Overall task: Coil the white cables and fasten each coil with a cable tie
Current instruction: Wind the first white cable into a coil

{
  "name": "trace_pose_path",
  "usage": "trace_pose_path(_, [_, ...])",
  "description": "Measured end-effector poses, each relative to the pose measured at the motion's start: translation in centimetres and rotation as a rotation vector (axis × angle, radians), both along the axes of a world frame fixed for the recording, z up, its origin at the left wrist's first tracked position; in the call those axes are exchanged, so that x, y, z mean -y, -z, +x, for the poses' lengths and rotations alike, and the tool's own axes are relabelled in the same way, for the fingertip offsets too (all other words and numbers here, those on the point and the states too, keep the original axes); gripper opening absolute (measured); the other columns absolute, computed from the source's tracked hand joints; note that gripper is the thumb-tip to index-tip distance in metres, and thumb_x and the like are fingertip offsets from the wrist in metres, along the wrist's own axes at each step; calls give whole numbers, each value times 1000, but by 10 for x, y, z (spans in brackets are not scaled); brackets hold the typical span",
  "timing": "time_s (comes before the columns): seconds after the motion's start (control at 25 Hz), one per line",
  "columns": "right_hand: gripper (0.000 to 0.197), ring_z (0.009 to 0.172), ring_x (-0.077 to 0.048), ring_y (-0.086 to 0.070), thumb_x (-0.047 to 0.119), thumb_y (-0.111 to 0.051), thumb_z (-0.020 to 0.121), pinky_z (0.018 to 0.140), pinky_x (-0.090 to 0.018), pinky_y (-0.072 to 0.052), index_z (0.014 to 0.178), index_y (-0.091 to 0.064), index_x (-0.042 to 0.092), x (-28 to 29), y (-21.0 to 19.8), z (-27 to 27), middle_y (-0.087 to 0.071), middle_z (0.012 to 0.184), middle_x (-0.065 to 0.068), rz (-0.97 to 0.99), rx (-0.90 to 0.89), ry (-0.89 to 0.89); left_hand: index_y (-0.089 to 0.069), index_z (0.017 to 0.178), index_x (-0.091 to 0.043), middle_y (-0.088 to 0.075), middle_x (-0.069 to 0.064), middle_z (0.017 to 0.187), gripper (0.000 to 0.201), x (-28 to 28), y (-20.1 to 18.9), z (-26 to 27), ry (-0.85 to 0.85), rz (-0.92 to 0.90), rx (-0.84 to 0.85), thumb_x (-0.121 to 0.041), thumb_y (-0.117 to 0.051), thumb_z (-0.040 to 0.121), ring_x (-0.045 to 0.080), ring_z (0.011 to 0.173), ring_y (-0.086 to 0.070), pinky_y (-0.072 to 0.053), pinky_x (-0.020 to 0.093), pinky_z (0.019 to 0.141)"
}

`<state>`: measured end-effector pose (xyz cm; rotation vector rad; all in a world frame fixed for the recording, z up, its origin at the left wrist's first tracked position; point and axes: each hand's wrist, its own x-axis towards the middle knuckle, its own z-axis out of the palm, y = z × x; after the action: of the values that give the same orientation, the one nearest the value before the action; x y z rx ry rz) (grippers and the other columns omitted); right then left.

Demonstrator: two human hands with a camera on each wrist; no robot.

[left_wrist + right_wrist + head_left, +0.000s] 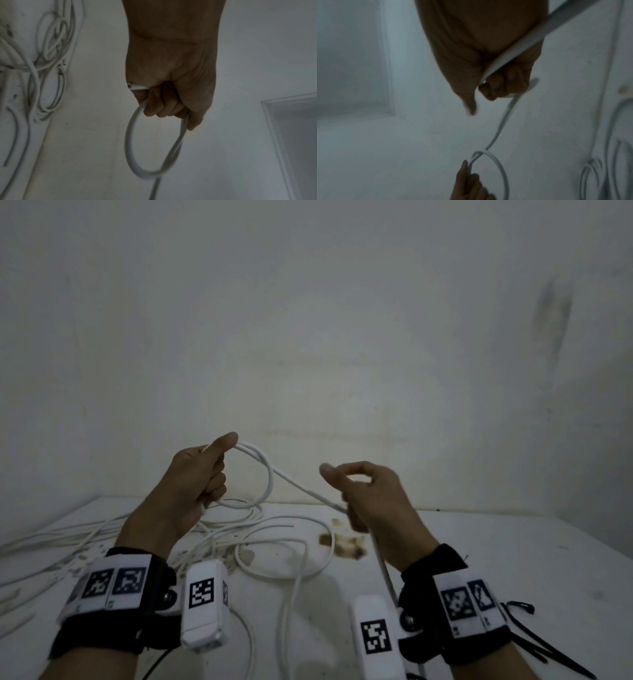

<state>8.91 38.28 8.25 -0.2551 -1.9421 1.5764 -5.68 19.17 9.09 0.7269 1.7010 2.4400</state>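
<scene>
My left hand (205, 474) is raised above the table and grips a small loop of white cable (267, 477), its fingers curled round it and the thumb laid along the top; the same loop (137, 148) hangs below my fist (169, 94) in the left wrist view. From the loop the cable runs right and down into my right hand (363, 494), whose lower fingers curl round it while thumb and forefinger stick out. The strand (503, 121) leaves my right fist (501, 83) toward the loop. Black cable ties (534, 642) lie by my right wrist.
A heap of loose white cables (239, 539) sprawls over the left and middle of the white table (513, 549). A brown stain (346, 546) marks the table's middle. A bare wall stands close behind.
</scene>
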Motion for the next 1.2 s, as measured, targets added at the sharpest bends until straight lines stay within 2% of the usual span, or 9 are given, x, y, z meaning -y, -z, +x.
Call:
trace_pose_path(0.08, [12, 53, -5, -54, 21, -67, 93, 49, -17, -40, 101, -63, 14, -14, -4, 4, -61, 74, 1, 256, -35, 262, -36, 65, -23, -19, -10, 38, 39, 8, 7, -15, -73, 79, 124, -28, -63, 93, 6, 30, -15, -15, 17, 34])
trace_pose_path(0.16, [13, 69, -18, -63, 25, -59, 98, 59, -24, -43, 102, -62, 13, -34, -3, 10, -66, 80, -7, 517, -32, 488, -30, 63, -23, -18, -9, 34, 44, 24, 14, -32, -84, 226, 290, -31, -55, 98, 7, 27, -15, -13, 18, 32])
trace_pose_path(0.24, [27, 78, -31, -66, 34, -55, 99, 61, -29, -44, 87, -65, 12, -48, 7, 11, -68, 80, -12, 741, 101, 544, -23, 63, -23, -17, -8, 32, 47, 31, 23, -45, -61, 331, 406, -37, -45, 102, 9, 25, -16, -13, 18, 31])
trace_pose_path(0.36, [28, 92, -30, -66, 43, -55, 97, 70, -29, -47, 96, -70, 19, -40, 20, 5, -69, 100, -10, 914, 508, 368, -23, 63, -23, -19, -8, 34, 47, 26, 33, -53, -50, 456, 466, -42, -32, 105, 8, 27, -17, -16, 19, 32])
trace_pose_path(0.48, [40, 70, -18, -66, 51, -63, 90, 64, -31, -52, 79, -75, 15, -24, 4, 18, -71, 80, -3, 927, 611, 60, -29, 65, -23, -25, -9, 38, 40, 26, 35, -56, 38, 550, 487, -32, -25, 104, 6, 30, -22, -22, 16, 35])
trace_pose_path(0.56, [43, 55, -15, -61, 51, -65, 88, 54, -32, -50, 67, -72, 14, -8, -10, 28, -68, 63, 1, 960, 523, -55, -31, 66, -23, -28, -10, 41, 37, 25, 32, -54, 80, 562, 473, -26, -24, 102, 6, 33, -24, -25, 16, 37])
trace_pose_path(0.84, [42, 43, -12, -44, 51, -61, 93, 48, -22, -31, 57, -57, 27, 45, -23, 34, -46, 46, 8, 1141, 215, -229, -37, 69, -21, -28, -10, 44, 41, -15, 14, -27, 149, 373, 378, -32, -26, 106, 7, 35, -27, -34, 15, 41])
trace_pose_path(1.0, [47, 46, -15, -50, 49, -55, 97, 47, -27, -39, 70, -69, 13, 41, -18, 23, -60, 53, -1, 1146, 15, -168, -38, 71, -18, -30, -8, 45, 40, -35, 12, -6, 206, 267, 344, -31, -28, 107, 8, 38, -30, -39, 21, 45])
trace_pose_path(1.2, [42, 42, -14, -48, 46, -56, 97, 44, -25, -33, 58, -54, 31, 34, -17, 16, -49, 45, 8, 928, -89, -42, -41, 73, -16, -37, -4, 46, 38, -52, 9, 24, 295, 56, 289, -32, -31, 107, 10, 35, -36, -40, 19, 39])
